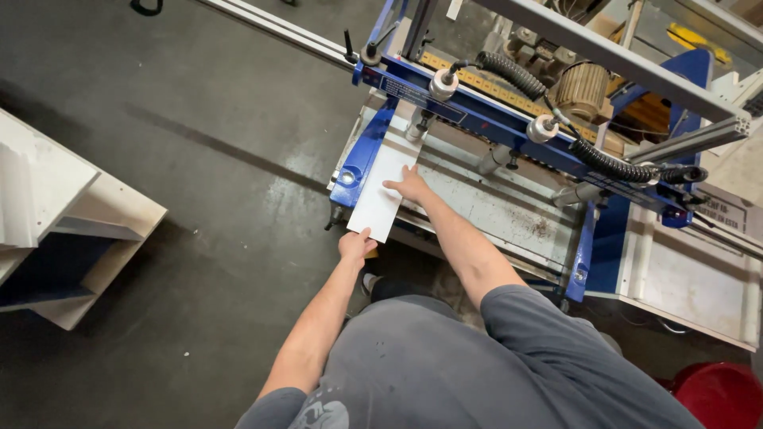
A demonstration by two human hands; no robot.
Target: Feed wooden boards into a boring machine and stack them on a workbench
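1. The white panel (384,189) lay on the blue machine's bed (509,208), its near end overhanging.
2. Left hand (355,245) pinched that end, fingers closed, steadying it.
3. Right hand (409,185) pressed flat, fingers spread, gripping nothing, to hold it down.

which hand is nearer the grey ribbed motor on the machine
Right. The right hand lies flat on the white panel, closer to the motor; the left hand grips the panel's near end.

A white panel (385,187) lies on the blue machine's worktop (509,208), at its left edge beside the blue rail (362,155). The left hand (356,245) grips the panel's near end, which overhangs the worktop's near edge; the right hand (408,184) presses flat on its right edge.
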